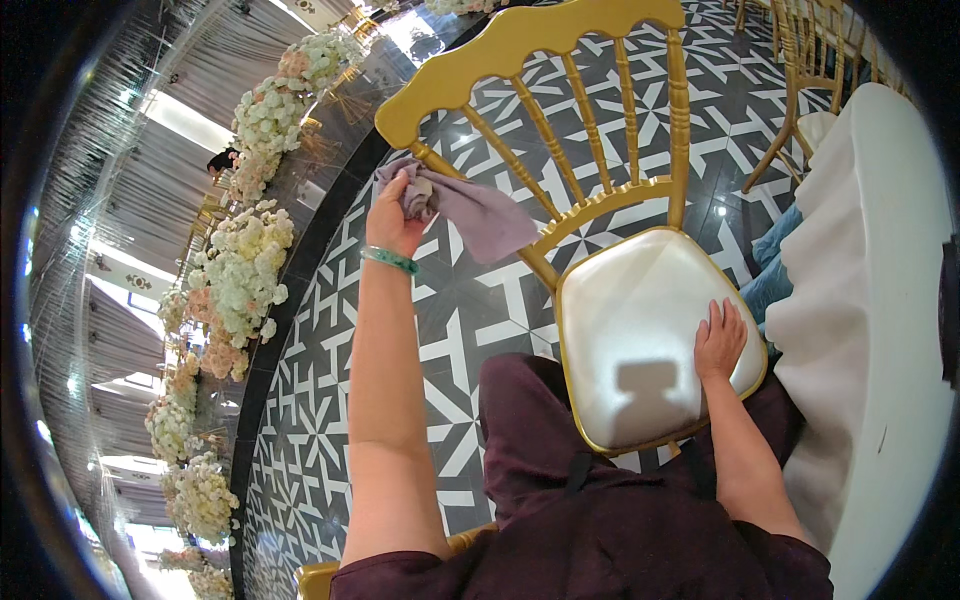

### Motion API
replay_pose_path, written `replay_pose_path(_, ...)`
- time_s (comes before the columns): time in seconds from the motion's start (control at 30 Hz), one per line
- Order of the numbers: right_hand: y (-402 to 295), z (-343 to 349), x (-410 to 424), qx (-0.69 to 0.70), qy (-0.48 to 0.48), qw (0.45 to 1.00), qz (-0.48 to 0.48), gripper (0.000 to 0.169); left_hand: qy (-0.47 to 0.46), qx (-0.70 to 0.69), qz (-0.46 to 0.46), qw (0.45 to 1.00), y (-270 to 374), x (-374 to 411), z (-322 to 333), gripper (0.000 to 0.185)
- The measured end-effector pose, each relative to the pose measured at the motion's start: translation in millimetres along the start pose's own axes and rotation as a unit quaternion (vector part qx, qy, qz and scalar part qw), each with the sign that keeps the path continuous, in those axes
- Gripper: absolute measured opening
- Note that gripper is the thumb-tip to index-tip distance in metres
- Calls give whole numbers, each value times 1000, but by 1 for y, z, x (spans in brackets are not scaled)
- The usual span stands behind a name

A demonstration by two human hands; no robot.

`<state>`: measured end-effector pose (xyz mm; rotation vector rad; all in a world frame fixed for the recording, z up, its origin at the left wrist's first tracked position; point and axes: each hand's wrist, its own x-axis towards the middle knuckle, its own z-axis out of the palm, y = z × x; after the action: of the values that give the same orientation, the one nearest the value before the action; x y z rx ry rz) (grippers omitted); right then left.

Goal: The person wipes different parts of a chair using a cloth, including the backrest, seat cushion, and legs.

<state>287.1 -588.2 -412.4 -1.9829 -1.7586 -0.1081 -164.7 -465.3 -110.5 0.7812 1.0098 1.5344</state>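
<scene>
A gold chair (525, 45) with a spindled back and a white padded seat (630, 315) stands before me. Bunched in my left hand (397, 217) is a mauve cloth (487, 214), its loose end hanging toward the lower part of the chair back. That hand is at the chair's left back post and wears a green bangle (390, 259) at the wrist. Flat on the right side of the seat rests my right hand (722, 341), fingers slightly apart, holding nothing. A shadow falls on the seat's front half.
A round table with a white cloth (892, 300) stands close on my right, with blue fabric (776, 255) beside its skirt. More gold chairs (810, 75) are at the upper right. White and peach flower arrangements (247, 262) line a dark-edged platform on the left. The floor (450, 315) is patterned.
</scene>
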Motion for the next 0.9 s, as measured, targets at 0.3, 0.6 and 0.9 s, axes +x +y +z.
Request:
replay_pose_path(0.3, 0, 1, 1, 7, -10, 1000, 15, 43, 240, 224, 55, 943, 46, -10, -3, 33)
replay_pose_path(0.6, 2, 1, -1, 9, -12, 1000, 16, 43, 30, 113, 73, 990, -3, -17, 44, 28)
replay_pose_path(0.9, 1, 0, 1, -11, 7, 1000, 2, 43, 1, 408, -3, 913, 20, -13, 51, 26)
